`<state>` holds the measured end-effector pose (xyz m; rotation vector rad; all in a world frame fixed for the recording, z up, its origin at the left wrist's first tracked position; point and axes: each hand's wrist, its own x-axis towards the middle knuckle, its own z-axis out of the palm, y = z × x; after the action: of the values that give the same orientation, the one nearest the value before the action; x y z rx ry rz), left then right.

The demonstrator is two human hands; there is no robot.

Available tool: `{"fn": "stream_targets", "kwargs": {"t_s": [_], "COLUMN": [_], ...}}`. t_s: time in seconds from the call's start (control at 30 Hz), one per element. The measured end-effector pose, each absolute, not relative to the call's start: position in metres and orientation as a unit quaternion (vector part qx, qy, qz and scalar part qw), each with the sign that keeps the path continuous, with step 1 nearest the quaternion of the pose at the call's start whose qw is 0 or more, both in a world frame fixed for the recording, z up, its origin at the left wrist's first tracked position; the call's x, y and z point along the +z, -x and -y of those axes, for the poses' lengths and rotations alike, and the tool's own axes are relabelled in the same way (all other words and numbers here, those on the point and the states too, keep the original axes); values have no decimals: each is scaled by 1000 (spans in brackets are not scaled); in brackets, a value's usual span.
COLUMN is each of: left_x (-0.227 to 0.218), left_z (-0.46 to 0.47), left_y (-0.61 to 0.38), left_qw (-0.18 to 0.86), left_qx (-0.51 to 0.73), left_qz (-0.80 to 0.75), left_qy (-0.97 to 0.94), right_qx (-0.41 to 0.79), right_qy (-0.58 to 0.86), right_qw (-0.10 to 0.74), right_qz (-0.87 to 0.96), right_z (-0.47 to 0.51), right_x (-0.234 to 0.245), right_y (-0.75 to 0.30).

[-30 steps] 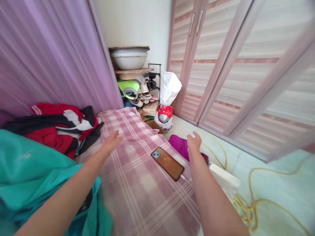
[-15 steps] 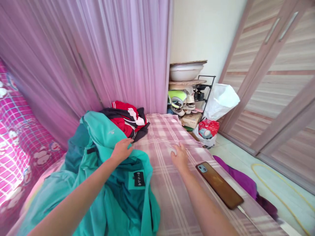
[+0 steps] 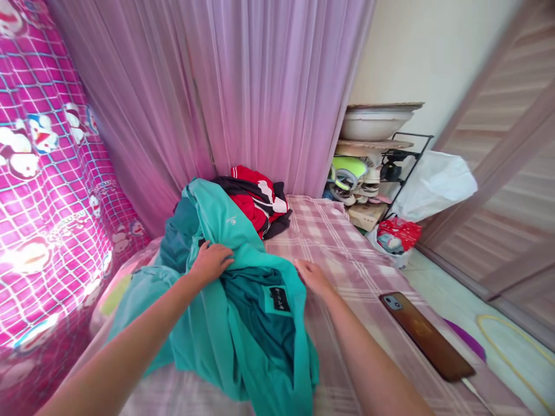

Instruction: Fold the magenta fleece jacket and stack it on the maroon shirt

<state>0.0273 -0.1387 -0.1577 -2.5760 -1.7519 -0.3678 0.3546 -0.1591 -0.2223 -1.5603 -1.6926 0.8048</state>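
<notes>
Checked sheet (image 3: 342, 242) underlies teal jacket (image 3: 217, 329); left hand (image 3: 211, 263) atop it, right hand (image 3: 313, 276) at its edge; finger grasp unclear on both; best handled evenly.

The one camera sits on the person's head, up above and behind the left hand (image 3: 212, 263) and the right hand (image 3: 314, 277), and it looks forward and down at them. It is near enough that the arms (image 3: 359, 352) reach in from the bottom edge and both hands show close to the middle. Past the hands it sees to the purple curtain (image 3: 260, 86), with pink cloth (image 3: 65, 190) left of them and brown doors (image 3: 498, 173) right of them.
</notes>
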Motion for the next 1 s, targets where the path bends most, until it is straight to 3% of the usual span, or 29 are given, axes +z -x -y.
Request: {"fn": "stream_targets", "kwargs": {"t_s": [0.13, 0.33, 0.47, 0.57, 0.7, 0.87, 1.0], "left_x": [-128, -84, -93, -123, -159, -162, -153], "left_z": [139, 94, 64, 65, 84, 106, 120], "left_y": [-40, -127, -202, -222, -171, -50, 8], "left_qw": [26, 123, 136, 128, 107, 92, 54], "left_qx": [-138, -216, -270, -273, -215, -176, -68], "left_qz": [549, 489, 429, 383, 383, 528, 600], "left_qy": [824, 836, 851, 873, 892, 826, 795], "right_qx": [316, 90, 22, 20, 41, -39, -45], "right_qy": [586, 704, 775, 825, 839, 747, 665], "right_qw": [291, 432, 413, 332, 204, 254, 253], "right_qz": [687, 556, 478, 456, 503, 613, 701], "right_z": [161, 160, 159, 162, 167, 156, 134], "right_x": [-203, -178, -182, -205, -235, -229, -209], "right_y": [-342, -396, -443, -472, -490, -469, -427]}}
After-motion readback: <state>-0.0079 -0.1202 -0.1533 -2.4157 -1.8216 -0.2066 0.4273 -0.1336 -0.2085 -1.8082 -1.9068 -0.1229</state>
